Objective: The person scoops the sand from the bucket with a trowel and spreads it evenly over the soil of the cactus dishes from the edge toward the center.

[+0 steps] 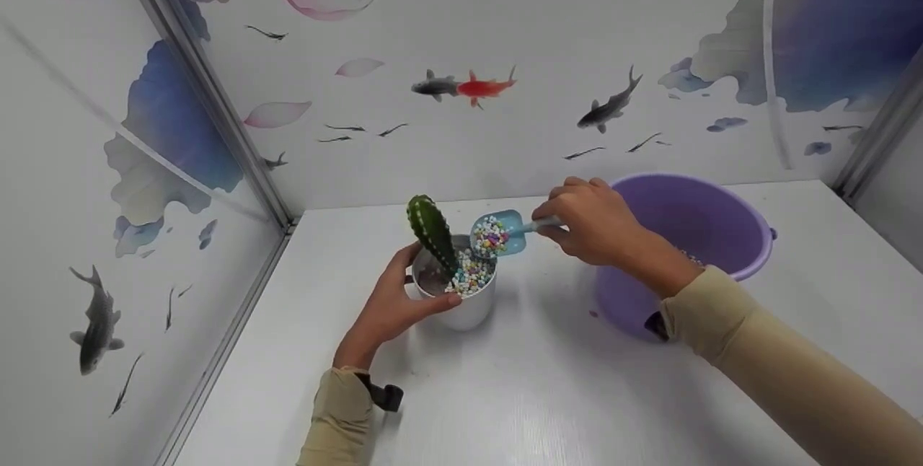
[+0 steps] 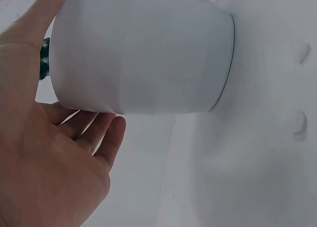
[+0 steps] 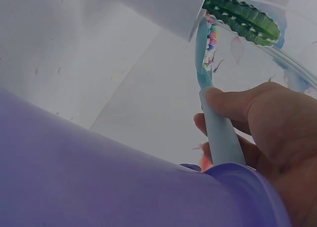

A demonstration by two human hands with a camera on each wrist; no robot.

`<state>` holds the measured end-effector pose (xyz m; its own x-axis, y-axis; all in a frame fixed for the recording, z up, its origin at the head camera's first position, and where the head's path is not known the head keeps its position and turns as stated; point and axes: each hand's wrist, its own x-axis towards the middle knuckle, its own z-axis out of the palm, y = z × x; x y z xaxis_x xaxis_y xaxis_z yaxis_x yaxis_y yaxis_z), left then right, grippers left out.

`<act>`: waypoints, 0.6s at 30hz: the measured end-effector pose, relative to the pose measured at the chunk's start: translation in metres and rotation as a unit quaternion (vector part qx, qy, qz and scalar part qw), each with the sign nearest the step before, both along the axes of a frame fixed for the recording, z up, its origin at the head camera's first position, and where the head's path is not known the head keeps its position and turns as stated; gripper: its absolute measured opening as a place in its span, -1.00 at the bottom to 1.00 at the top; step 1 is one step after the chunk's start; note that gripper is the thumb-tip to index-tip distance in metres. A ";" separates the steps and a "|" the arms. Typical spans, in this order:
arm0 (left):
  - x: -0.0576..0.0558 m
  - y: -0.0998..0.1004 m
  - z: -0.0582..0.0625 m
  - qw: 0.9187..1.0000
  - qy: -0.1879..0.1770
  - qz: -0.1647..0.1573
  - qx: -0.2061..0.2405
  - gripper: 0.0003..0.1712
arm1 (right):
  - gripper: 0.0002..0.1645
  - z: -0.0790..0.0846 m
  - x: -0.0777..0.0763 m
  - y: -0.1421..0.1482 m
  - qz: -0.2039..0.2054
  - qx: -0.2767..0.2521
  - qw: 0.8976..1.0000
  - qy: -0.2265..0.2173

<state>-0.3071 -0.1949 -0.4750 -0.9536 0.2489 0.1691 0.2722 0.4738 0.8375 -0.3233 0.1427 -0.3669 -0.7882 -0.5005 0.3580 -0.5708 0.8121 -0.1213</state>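
A white pot [image 1: 467, 314] stands on the table with a green cactus [image 1: 430, 231] leaning left in it. Small multicoloured beads [image 1: 472, 275] fill its right side, while darker material shows at the left. My left hand [image 1: 396, 301] holds the pot near the rim, thumb in front and fingers round the far side. A light-blue toy shovel [image 1: 513, 224] is in my right hand [image 1: 597, 224], gripped by its handle. Its blade, loaded with beads, overlaps the pot's right rim; in the right wrist view, the bead load [image 3: 212, 44] sits beside the cactus [image 3: 242, 19].
To the right, a large purple bucket [image 1: 626, 300] stands under my right forearm, with some beads visible inside. White panels [image 1: 461, 163] painted with fish and petals rise behind the table [image 1: 505, 408] and along its left side.
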 end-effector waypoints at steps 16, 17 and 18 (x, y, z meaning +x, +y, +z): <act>0.005 0.017 0.003 0.999 0.005 0.040 -0.036 0.54 | -0.76 -0.003 0.000 -0.003 -0.012 0.003 1.000 0.011; 0.005 0.017 0.002 0.999 0.004 0.040 -0.034 0.53 | -0.76 -0.003 0.000 -0.003 -0.012 0.004 1.000 0.012; 0.005 0.017 0.002 0.999 0.004 0.038 -0.033 0.52 | -0.76 -0.003 0.000 -0.003 -0.010 0.002 1.000 0.017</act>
